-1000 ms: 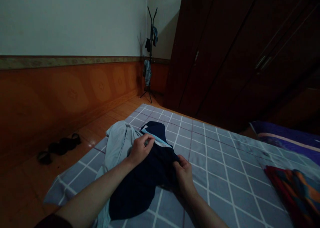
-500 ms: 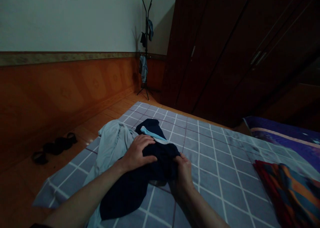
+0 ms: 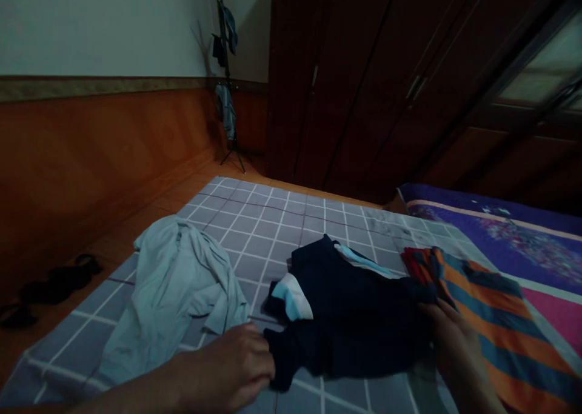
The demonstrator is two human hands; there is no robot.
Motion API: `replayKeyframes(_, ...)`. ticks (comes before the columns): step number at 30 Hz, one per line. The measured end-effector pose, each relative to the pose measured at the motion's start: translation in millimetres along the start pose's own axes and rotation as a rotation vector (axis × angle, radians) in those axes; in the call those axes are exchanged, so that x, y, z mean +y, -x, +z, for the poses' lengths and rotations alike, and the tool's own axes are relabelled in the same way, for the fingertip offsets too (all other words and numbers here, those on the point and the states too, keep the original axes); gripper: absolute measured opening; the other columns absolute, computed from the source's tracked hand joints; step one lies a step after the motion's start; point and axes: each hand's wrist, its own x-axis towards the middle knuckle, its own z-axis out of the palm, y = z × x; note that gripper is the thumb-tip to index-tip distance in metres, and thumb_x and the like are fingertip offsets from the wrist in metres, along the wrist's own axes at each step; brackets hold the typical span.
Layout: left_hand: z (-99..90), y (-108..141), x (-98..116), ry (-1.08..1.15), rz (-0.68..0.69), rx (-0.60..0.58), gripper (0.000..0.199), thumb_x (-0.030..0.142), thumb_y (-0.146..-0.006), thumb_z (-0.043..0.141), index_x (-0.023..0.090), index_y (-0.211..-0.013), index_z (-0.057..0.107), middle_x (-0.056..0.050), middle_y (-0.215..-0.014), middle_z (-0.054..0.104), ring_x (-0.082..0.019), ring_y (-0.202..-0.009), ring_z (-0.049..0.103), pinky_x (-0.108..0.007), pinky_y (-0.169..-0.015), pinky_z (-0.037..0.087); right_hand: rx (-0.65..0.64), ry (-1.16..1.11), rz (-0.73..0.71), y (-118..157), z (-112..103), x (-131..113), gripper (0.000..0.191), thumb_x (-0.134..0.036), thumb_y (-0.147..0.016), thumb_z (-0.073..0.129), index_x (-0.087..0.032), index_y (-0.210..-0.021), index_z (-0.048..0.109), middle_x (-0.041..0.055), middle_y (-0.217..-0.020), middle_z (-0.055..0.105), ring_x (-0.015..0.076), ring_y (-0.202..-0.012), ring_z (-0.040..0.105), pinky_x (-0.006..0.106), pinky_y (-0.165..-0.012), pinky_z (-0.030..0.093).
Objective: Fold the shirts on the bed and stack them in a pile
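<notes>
A navy shirt point(image 3: 359, 317) with light-blue and white bands lies spread, loosely creased, on the grey checked bed cover point(image 3: 268, 220). My left hand point(image 3: 248, 365) is closed on its lower left corner. At the shirt's right end, my right hand point(image 3: 454, 341) pinches the fabric, its fingertips partly lost in the dark cloth. Left of the shirt, a pale grey-blue garment point(image 3: 177, 293) lies crumpled, apart from it and just beyond my left hand.
Orange-and-blue striped cloth point(image 3: 504, 323) with a red piece point(image 3: 418, 262) lies at the right. Behind it is a purple floral cover point(image 3: 477, 220). A coat stand point(image 3: 228, 68), dark wardrobe point(image 3: 345, 99) and black footwear or straps point(image 3: 59, 283) on the floor surround the bed.
The navy shirt has moved right, off the pale garment, and is now spread wider. My hands have moved apart, and the view has turned to the right.
</notes>
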Motion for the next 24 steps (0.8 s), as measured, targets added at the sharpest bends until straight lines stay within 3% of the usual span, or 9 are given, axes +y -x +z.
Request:
replayKeyframes(2, 5.0, -5, 6, 0.019, 0.013, -0.012, 0.018, 0.015, -0.083, 0.055, 0.025, -0.097, 0.060, -0.001, -0.090, 0.065, -0.019, -0.087, 0.060, -0.033, -0.090, 0.043, 0.028, 0.119, 0.030, 13, -3, 14, 0.054, -0.045, -0.069, 0.054, -0.013, -0.112, 0.058, 0.0150, -0.102, 0.066, 0.0338, -0.093, 0.064, 0.048, -0.080, 0.052)
replayKeyframes(5, 11.2, -24, -7, -0.023, -0.094, 0.150, 0.045, 0.017, -0.082, 0.057, 0.027, -0.125, 0.047, -0.006, -0.119, 0.058, -0.024, -0.108, 0.054, -0.037, -0.094, 0.043, 0.031, 0.311, -0.173, 45, 8, 14, 0.067, -0.050, -0.074, 0.053, -0.010, -0.127, 0.049, 0.0188, -0.124, 0.055, 0.0349, -0.116, 0.051, 0.053, -0.100, 0.039)
replayKeyframes(8, 15.4, -46, -32, -0.077, -0.225, 0.338, 0.073, 0.021, -0.076, 0.063, 0.024, -0.140, 0.029, -0.014, -0.143, 0.037, -0.030, -0.128, 0.039, -0.046, -0.103, 0.036, -0.149, 0.377, -0.342, 78, 22, 2, 0.060, -0.050, -0.077, 0.057, -0.015, -0.124, 0.055, 0.0174, -0.128, 0.052, 0.0338, -0.119, 0.048, 0.053, -0.099, 0.040)
replayKeyframes(10, 15.9, -56, -43, -0.063, -0.261, 0.353, 0.065, 0.020, -0.072, 0.064, 0.020, -0.132, 0.040, -0.015, -0.141, 0.039, -0.033, -0.129, 0.037, -0.049, -0.105, 0.032, -0.290, 0.403, -0.367, 92, 25, -5, 0.055, -0.047, -0.076, 0.061, -0.019, -0.123, 0.058, 0.0149, -0.131, 0.052, 0.0333, -0.120, 0.048, 0.051, -0.098, 0.043)
replayKeyframes(12, 13.4, -61, -42, 0.052, -0.237, 0.310, 0.039, 0.015, -0.070, 0.058, 0.020, -0.109, 0.053, -0.012, -0.127, 0.052, -0.029, -0.120, 0.045, -0.045, -0.102, 0.036, -0.390, 0.411, -0.358, 95, 24, -13, 0.049, -0.044, -0.078, 0.060, -0.021, -0.121, 0.060, 0.0133, -0.130, 0.053, 0.0312, -0.119, 0.050, 0.048, -0.097, 0.045)
replayKeyframes(14, 8.1, -62, -31, 0.250, -0.212, 0.272, 0.022, 0.012, -0.070, 0.052, 0.020, -0.089, 0.053, -0.006, -0.109, 0.059, -0.023, -0.105, 0.053, -0.036, -0.093, 0.042, -0.424, 0.399, -0.343, 86, 21, -24, 0.043, -0.042, -0.083, 0.055, -0.020, -0.120, 0.061, 0.0126, -0.125, 0.057, 0.0279, -0.115, 0.054, 0.043, -0.095, 0.047)
replayKeyframes(17, -1.7, -63, -13, 0.541, -0.233, 0.254, 0.014, 0.014, -0.070, 0.049, 0.020, -0.083, 0.049, -0.002, -0.093, 0.059, -0.017, -0.086, 0.055, -0.028, -0.078, 0.044, -0.413, 0.379, -0.396, 49, 25, -46, 0.040, -0.040, -0.087, 0.049, -0.019, -0.118, 0.060, 0.0113, -0.123, 0.058, 0.0244, -0.114, 0.055, 0.038, -0.096, 0.046)
replayKeyframes(21, -3.6, -72, -11, 0.791, -0.295, 0.230, 0.029, 0.030, -0.074, 0.057, 0.018, -0.100, 0.051, -0.001, -0.088, 0.056, -0.016, -0.080, 0.052, -0.026, -0.070, 0.042, -0.386, 0.571, -0.449, -21, 55, -75, 0.042, -0.030, -0.089, 0.046, -0.011, -0.124, 0.055, 0.0138, -0.127, 0.056, 0.0231, -0.118, 0.051, 0.034, -0.101, 0.040)
replayKeyframes(24, 5.8, -80, -21, 0.841, -0.355, 0.263, 0.037, 0.045, -0.076, 0.059, 0.014, -0.097, 0.055, -0.002, -0.081, 0.054, -0.016, -0.075, 0.051, -0.025, -0.064, 0.040, -0.400, 0.664, -0.446, -60, 86, -87, 0.048, -0.023, -0.086, 0.045, -0.005, -0.131, 0.048, 0.0179, -0.129, 0.054, 0.0267, -0.119, 0.048, 0.036, -0.099, 0.038)
